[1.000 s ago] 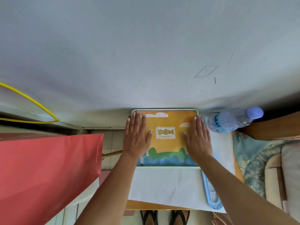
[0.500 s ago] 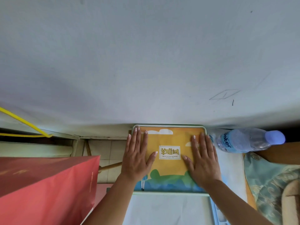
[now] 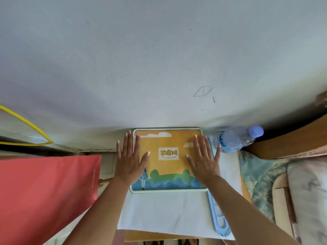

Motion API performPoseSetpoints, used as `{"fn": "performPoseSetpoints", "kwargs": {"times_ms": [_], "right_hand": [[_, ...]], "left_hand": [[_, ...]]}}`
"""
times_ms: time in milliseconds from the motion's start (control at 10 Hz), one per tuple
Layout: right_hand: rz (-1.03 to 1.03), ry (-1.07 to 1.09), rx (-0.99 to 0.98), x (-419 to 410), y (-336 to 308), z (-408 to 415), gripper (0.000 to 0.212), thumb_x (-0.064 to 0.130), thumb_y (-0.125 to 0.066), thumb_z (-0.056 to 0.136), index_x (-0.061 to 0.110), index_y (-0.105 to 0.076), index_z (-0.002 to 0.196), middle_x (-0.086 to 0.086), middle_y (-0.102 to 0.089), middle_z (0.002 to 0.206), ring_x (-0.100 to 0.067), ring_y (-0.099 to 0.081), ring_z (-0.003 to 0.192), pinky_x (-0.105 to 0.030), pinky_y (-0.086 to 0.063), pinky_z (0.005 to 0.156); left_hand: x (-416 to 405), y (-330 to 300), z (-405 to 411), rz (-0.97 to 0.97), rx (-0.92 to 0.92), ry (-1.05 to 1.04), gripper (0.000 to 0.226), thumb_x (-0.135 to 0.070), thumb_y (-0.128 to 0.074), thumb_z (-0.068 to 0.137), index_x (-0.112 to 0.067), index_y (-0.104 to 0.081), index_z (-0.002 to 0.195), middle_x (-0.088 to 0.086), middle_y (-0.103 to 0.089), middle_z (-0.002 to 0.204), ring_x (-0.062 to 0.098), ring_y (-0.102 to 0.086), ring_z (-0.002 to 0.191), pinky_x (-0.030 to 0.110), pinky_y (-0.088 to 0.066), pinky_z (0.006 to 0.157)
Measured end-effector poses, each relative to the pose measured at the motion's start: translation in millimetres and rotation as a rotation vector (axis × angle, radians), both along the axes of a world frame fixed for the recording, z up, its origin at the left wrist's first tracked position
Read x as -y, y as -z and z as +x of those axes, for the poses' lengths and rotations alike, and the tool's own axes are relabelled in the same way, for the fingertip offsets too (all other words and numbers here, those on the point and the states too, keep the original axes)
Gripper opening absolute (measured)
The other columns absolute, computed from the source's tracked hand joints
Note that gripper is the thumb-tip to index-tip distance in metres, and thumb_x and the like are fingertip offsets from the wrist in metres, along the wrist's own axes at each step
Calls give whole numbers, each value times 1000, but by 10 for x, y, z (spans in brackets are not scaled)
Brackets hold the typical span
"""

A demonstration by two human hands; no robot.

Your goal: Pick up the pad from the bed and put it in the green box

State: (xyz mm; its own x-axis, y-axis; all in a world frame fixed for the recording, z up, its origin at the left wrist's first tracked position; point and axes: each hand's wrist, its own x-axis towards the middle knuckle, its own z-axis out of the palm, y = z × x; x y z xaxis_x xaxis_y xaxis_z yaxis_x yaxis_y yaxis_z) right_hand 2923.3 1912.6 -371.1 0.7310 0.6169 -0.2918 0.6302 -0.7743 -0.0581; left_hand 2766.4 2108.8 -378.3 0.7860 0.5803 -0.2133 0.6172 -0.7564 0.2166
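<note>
The pad (image 3: 168, 140), orange on top with a blue and green landscape and a white label, lies flat inside the pale green box (image 3: 168, 190), filling it to the rim. My left hand (image 3: 130, 161) rests flat over the pad's left edge, with its outer fingers reaching past the box rim. Over the right edge lies my right hand (image 3: 203, 160), also flat. On both hands the fingers are spread and hold nothing.
The box sits on a white cloth (image 3: 164, 209) against a pale wall (image 3: 159, 59). A water bottle (image 3: 235, 139) lies to the right, a blue hanger (image 3: 219, 218) along the cloth's right edge. A red bag (image 3: 46, 197) stands left, patterned bedding (image 3: 260, 179) right.
Both hands have slid apart on the pad toward its left and right edges. The view has shifted a little; the pad stays in the box.
</note>
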Motion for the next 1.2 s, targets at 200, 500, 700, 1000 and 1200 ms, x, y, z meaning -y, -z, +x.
{"fn": "performPoseSetpoints", "kwargs": {"times_ms": [200,500,700,1000,1200], "right_hand": [[16,78,-93,290,-57,-351,78,62,24,76,18,23,140,-2,5,160,-18,4,147,-49,5,118],[70,-56,-17,182,154,-330,80,60,-9,91,2,-13,146,-16,-20,154,-31,-21,142,-46,-17,119],[111,-119,20,231,281,-326,75,59,-16,92,12,-8,149,-18,-12,156,-29,-9,145,-43,-9,117],[7,-149,87,181,194,-320,69,59,-5,91,22,1,149,-12,-3,159,-22,16,145,-54,-6,115],[40,-94,116,284,-158,-456,64,58,2,91,28,4,147,-8,-21,157,-21,2,145,-60,-7,110]], "left_hand": [[409,-115,-333,5,51,27,73,-55,1,91,-8,-13,146,16,-12,156,23,-1,147,41,5,118],[465,113,-134,-1,71,122,69,-49,-13,94,-4,-18,146,18,-20,155,25,-12,145,44,-6,119],[472,219,-155,8,65,127,64,-45,-15,96,-6,-18,147,14,-17,157,25,-15,146,46,-14,116],[463,114,-87,-14,-11,129,70,-51,-7,93,-7,-14,146,15,-13,156,21,3,146,43,-6,117],[452,-130,-245,-85,-40,156,75,-63,12,81,-24,20,144,6,27,154,13,33,138,33,25,113]]}}
